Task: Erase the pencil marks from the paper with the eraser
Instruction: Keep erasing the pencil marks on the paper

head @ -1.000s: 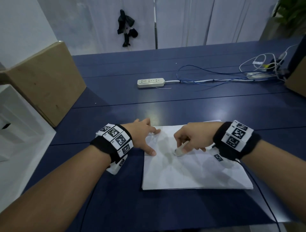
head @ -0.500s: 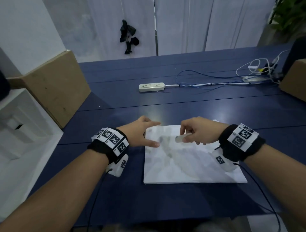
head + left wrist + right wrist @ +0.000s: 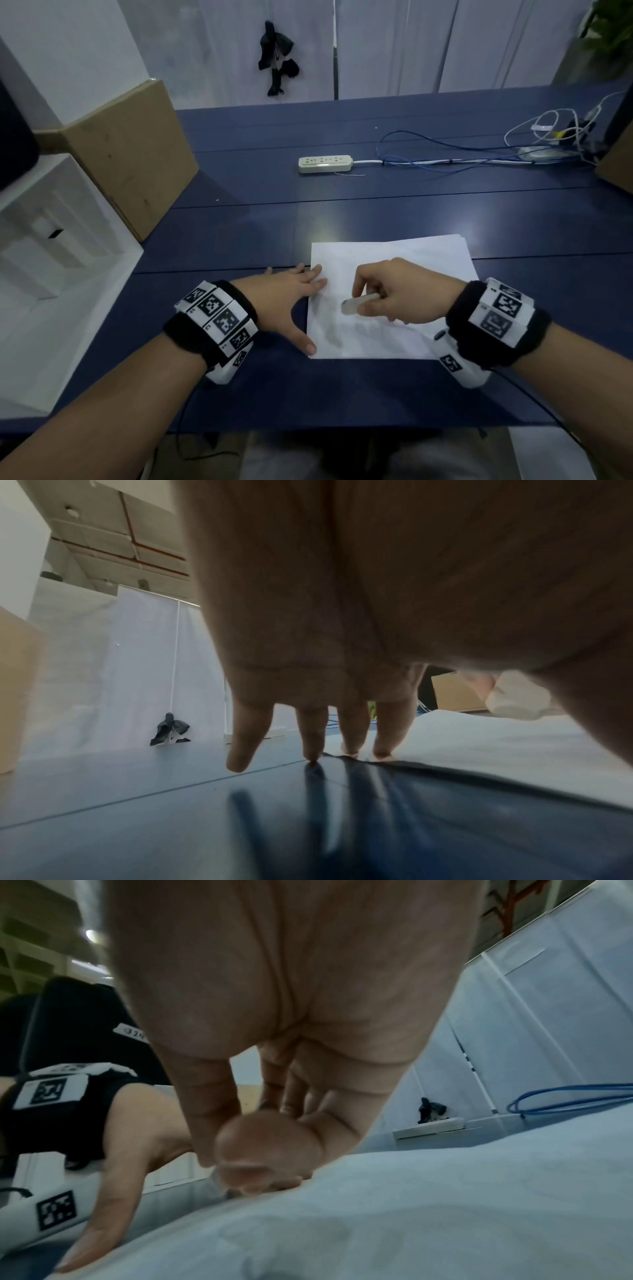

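On the dark blue desk (image 3: pixel 411 205), the spread left hand (image 3: pixel 287 294) has slid along the white paper sheet's (image 3: pixel 394 253) left edge. The right hand (image 3: pixel 397 294), pinching the small white eraser (image 3: pixel 359 304), is back down on grey pencil marks (image 3: pixel 329 325); rubbing likely continues.

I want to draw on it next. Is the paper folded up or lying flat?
Lying flat. The paper is spread on the table, the left hand pressing its edge.
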Tool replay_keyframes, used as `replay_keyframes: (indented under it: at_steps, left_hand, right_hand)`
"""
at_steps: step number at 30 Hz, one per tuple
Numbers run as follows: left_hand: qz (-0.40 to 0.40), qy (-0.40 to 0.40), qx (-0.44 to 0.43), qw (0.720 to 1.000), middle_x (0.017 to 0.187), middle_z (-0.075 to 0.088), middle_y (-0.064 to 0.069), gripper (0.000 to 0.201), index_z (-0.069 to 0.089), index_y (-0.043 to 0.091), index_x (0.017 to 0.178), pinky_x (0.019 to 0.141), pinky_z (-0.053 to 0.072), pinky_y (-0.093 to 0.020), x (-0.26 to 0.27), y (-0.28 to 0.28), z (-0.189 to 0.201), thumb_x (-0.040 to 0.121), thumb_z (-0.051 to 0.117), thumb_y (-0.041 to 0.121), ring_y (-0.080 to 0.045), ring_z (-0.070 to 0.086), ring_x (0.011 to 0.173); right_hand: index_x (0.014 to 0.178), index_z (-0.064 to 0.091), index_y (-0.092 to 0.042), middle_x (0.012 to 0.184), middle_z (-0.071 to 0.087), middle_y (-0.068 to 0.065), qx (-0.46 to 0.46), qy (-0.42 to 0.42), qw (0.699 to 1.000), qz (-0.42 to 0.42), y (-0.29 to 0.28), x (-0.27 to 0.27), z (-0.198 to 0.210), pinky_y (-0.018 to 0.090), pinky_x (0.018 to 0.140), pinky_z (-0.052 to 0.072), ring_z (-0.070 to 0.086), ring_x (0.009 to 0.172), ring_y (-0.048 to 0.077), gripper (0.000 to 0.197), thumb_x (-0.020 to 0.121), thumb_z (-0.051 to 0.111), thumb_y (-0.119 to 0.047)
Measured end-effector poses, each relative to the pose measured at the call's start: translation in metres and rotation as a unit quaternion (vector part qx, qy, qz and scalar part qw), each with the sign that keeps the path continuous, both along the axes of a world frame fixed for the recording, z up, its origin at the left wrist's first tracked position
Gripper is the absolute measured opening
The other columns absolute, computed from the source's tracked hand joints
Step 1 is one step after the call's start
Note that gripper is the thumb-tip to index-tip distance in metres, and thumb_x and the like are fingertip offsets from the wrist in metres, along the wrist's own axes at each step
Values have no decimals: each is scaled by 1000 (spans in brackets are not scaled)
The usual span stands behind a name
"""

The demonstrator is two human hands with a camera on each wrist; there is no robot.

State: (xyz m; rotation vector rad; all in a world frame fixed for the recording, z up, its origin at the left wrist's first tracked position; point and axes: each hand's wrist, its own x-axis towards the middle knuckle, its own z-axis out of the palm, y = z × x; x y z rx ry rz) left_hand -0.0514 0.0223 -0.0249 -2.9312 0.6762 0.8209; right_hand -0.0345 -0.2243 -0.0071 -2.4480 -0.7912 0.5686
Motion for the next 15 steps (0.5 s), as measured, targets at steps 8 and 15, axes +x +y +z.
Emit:
replay_keyframes:
  at_steps: [8,15]
  left_hand:
    - [-10,-2,5,1000,163,-18,11,133,-7,23,158,121,4,-57,1,2,-5,64,64,84,-15,-17,149]
    - [-2,5,15,1000,160,-22,16,137,-14,27,156,118,-3,-62,2,5,-5,60,60,89,-14,-20,148]
  right_hand:
    - [96,59,-23,79,58,-7,-71,-51,996,26,45,16,7,34,54,59,70,65,25,8,93,66,-24]
    - [85,54,-26,75,59,-9,-114,-41,972,200,42,-10,0,27,65,43,51,66,4,12,92,63,-25]
